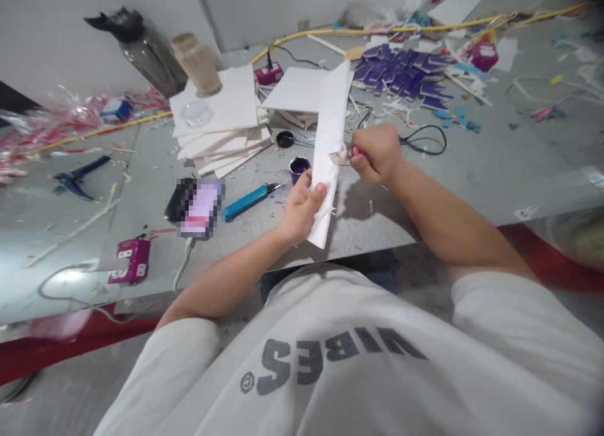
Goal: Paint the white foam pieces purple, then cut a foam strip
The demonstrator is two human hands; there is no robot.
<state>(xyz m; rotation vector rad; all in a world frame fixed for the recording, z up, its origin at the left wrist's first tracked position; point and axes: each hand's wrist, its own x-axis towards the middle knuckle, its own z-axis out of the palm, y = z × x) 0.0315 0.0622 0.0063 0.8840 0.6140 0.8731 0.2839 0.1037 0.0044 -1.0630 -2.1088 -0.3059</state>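
My left hand (302, 209) grips the lower end of a long white board strip (329, 134), thumb on its face. The strip stands tilted above the table, and small shreds hang from its right edge. In my right hand (377, 151) is a small hand tool (343, 155) with a pink part and a metal-looking tip, which meets that edge. My fist and blur hide the tool's exact kind. Just behind my left fingers sits an open pot of purple paint (299, 167). A blue utility knife (250, 201) lies to the left of that hand.
Stacked white boards (221, 134) carry a beige bottle (195, 63). Purple-painted pieces (401, 74) lie heaped at the back. A phone (202, 206) and a purple box with a cable (132, 260) lie left. Scraps and a yellow cord (377, 31) run along the back.
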